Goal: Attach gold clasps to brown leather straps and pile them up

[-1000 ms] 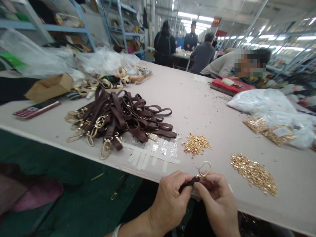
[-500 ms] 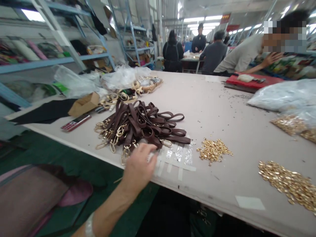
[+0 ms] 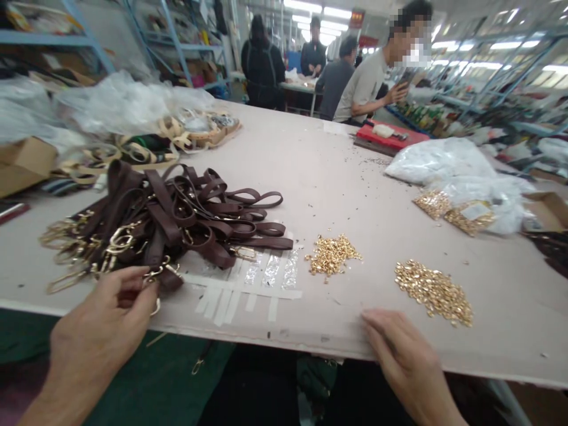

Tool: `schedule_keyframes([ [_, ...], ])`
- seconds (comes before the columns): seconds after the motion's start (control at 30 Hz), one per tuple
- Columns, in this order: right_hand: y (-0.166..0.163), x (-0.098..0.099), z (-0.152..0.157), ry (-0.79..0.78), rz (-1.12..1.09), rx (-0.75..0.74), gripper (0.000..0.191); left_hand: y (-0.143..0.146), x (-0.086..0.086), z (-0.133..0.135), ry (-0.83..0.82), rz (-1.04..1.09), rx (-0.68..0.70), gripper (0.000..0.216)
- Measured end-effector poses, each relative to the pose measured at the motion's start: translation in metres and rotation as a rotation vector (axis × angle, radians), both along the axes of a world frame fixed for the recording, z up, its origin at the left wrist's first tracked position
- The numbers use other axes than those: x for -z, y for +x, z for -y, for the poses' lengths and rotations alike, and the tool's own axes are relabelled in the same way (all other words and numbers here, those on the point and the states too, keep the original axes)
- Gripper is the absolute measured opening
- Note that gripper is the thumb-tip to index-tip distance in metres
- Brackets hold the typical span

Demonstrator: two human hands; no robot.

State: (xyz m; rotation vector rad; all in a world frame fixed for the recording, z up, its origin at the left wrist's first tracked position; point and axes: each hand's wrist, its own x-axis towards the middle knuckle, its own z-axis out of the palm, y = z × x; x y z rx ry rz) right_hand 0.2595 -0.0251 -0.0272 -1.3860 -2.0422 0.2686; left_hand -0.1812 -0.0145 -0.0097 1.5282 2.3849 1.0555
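My left hand (image 3: 106, 322) pinches the gold metal clasp (image 3: 155, 275) of a dark brown strap at the near edge of a tangled pile of brown looped straps (image 3: 190, 210). Gold hooks and rings (image 3: 119, 239) stick out on the pile's left side. My right hand (image 3: 406, 355) rests at the table's near edge, fingers stretched out and nothing visible in them. Beyond it to the right lies a heap of flat gold metal pieces (image 3: 432, 293). A heap of smaller gold pieces (image 3: 332, 254) lies between the straps and that one.
White tape strips (image 3: 226, 302) and small clear plastic pieces (image 3: 271, 269) are on the table (image 3: 328, 177). Plastic bags (image 3: 444, 163) and bagged gold pieces (image 3: 470, 216) lie right. A cardboard box (image 3: 26, 165) is left. A person (image 3: 368, 89) leans beyond a red board (image 3: 394, 137).
The view has swung right and down. My left hand has moved left along the pile and now grips a clasp. My right hand has come into view.
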Motion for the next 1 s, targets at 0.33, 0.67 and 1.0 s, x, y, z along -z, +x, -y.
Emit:
schedule_keyframes([
  [0.33,-0.052,0.019,-0.077,0.249,0.377,-0.186,0.024,0.047,-0.021,0.016,0.062,-0.056,0.182,0.017],
  [0.67,-0.039,0.002,-0.073,0.208,0.467,-0.223,0.025,0.127,0.007,0.026,0.147,0.277,0.686,0.039],
  [1.0,-0.004,0.002,-0.036,-0.224,-0.010,0.175,0.035,0.086,-0.025,-0.015,-0.071,-0.345,0.698,0.026],
])
